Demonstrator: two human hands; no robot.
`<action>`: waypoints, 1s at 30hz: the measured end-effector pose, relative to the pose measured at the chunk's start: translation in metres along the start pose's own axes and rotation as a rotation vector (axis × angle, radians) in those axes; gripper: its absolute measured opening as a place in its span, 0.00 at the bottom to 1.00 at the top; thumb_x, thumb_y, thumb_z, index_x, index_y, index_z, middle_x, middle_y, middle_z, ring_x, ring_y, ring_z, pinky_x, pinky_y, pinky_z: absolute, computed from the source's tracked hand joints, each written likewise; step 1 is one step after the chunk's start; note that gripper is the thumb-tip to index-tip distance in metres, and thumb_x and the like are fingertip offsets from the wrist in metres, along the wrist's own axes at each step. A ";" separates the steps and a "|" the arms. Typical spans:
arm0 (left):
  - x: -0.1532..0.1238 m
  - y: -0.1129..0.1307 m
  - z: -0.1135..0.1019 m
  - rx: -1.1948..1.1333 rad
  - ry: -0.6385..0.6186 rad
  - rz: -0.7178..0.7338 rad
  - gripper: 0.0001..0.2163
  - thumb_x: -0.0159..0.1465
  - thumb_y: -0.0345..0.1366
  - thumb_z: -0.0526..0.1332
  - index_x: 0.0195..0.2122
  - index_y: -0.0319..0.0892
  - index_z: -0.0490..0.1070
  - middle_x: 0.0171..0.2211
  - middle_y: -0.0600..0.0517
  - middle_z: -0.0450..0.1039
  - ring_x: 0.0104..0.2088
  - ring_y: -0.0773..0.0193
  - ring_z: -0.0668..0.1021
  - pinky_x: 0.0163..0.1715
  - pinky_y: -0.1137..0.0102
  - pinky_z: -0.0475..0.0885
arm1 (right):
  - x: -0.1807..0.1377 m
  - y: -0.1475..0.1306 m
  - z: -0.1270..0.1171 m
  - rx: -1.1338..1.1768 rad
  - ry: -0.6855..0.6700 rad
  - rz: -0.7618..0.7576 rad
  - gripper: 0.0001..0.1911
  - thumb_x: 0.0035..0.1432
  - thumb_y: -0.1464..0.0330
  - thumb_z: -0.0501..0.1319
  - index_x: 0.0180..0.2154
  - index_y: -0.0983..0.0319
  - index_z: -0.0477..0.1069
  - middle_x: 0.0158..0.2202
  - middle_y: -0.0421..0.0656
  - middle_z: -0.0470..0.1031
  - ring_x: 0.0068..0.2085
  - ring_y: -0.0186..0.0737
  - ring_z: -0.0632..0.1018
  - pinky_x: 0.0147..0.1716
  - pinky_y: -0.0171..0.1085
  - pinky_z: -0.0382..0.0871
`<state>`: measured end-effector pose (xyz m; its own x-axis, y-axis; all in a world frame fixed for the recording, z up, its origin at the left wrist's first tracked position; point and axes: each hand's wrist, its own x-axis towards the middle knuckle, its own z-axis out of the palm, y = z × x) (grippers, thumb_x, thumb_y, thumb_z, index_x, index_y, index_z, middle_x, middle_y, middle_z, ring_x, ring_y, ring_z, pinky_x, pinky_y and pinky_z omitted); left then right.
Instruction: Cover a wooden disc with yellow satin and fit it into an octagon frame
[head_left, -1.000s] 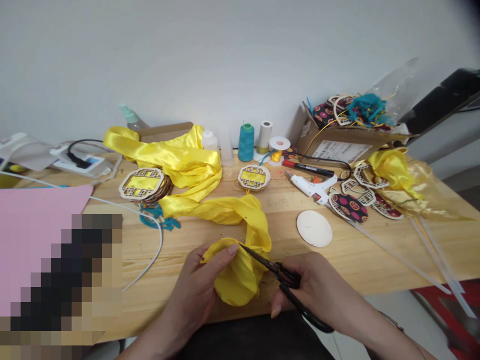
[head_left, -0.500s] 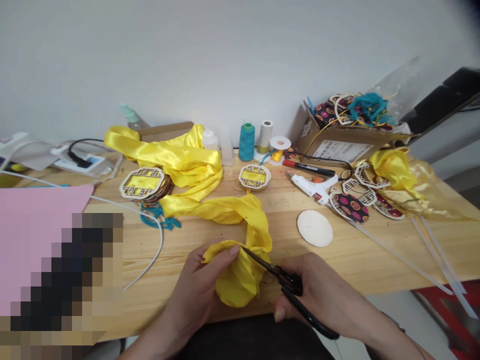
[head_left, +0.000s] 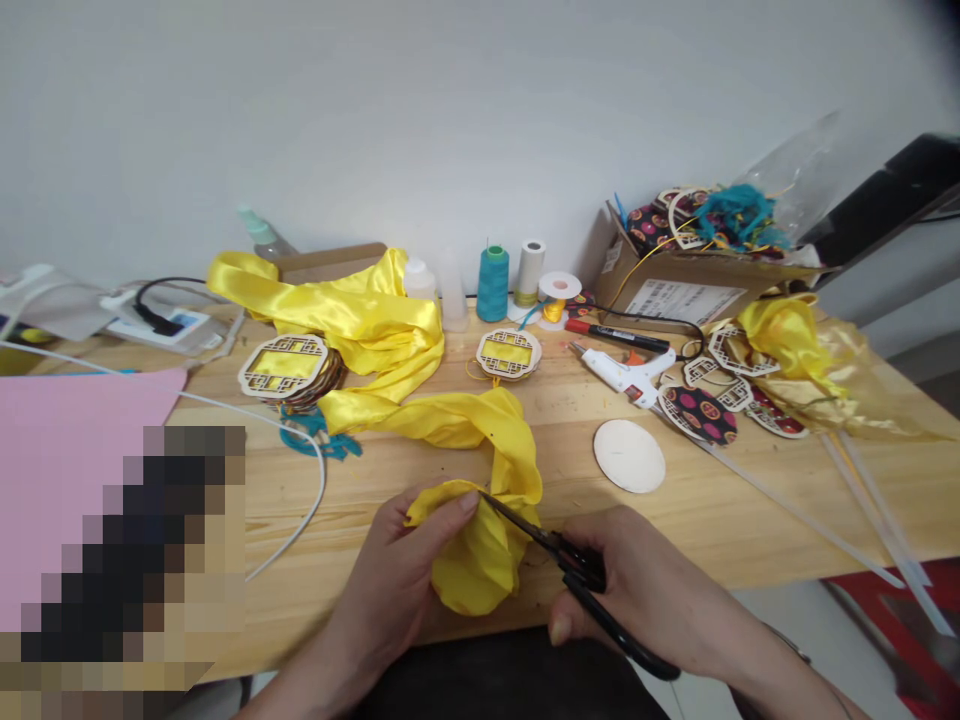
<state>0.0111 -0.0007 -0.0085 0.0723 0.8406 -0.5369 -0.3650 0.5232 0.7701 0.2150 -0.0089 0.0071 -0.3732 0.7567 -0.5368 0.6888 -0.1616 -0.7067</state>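
My left hand (head_left: 409, 560) is closed on the near end of a long yellow satin cloth (head_left: 476, 570), its thumb lying on top of the edge. My right hand (head_left: 637, 590) is closed round the black handles of a pair of scissors (head_left: 551, 540). The scissor tips meet the cloth right beside my left thumb. From there the yellow cloth runs back in a twisted strip to the rear of the table. Beyond my right hand lies a white oval disc (head_left: 628, 456).
On the wooden table (head_left: 360, 510) are a stack of lattice wooden plaques (head_left: 285, 368), a single plaque (head_left: 508, 355), a teal thread spool (head_left: 493, 285), a white glue gun (head_left: 626, 375) and a marker (head_left: 619, 335). A filled cardboard box (head_left: 682, 295) stands back right. A white cable (head_left: 322, 475) curves at left.
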 end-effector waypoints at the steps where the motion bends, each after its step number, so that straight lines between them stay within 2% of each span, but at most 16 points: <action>1: 0.000 0.000 0.000 0.000 0.001 0.002 0.08 0.50 0.38 0.70 0.26 0.39 0.78 0.23 0.52 0.78 0.26 0.62 0.78 0.28 0.71 0.74 | 0.000 0.000 0.000 -0.003 0.000 0.001 0.12 0.44 0.64 0.68 0.23 0.62 0.67 0.19 0.32 0.61 0.22 0.28 0.57 0.17 0.28 0.47; 19: -0.002 0.003 0.001 -0.019 -0.003 0.021 0.06 0.49 0.36 0.71 0.26 0.40 0.78 0.23 0.54 0.77 0.25 0.65 0.77 0.27 0.74 0.71 | -0.001 -0.003 -0.001 -0.075 0.010 -0.056 0.13 0.45 0.63 0.68 0.24 0.62 0.67 0.19 0.32 0.60 0.23 0.28 0.57 0.18 0.29 0.47; 25: -0.001 0.005 -0.002 -0.008 -0.022 0.017 0.06 0.51 0.36 0.70 0.27 0.39 0.78 0.25 0.51 0.79 0.26 0.62 0.78 0.28 0.72 0.73 | -0.001 -0.003 0.000 -0.088 0.020 -0.054 0.17 0.46 0.58 0.68 0.23 0.62 0.65 0.19 0.32 0.59 0.23 0.28 0.56 0.17 0.30 0.47; 30: -0.002 0.004 -0.001 0.014 -0.032 0.006 0.07 0.50 0.37 0.70 0.27 0.40 0.78 0.24 0.51 0.79 0.27 0.60 0.79 0.29 0.71 0.73 | -0.001 -0.003 -0.001 -0.073 0.013 -0.047 0.16 0.46 0.59 0.68 0.23 0.62 0.66 0.19 0.33 0.61 0.23 0.28 0.58 0.17 0.29 0.47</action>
<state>0.0080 -0.0004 -0.0044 0.0999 0.8478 -0.5208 -0.3524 0.5196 0.7783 0.2134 -0.0087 0.0101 -0.3985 0.7704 -0.4977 0.7145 -0.0796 -0.6951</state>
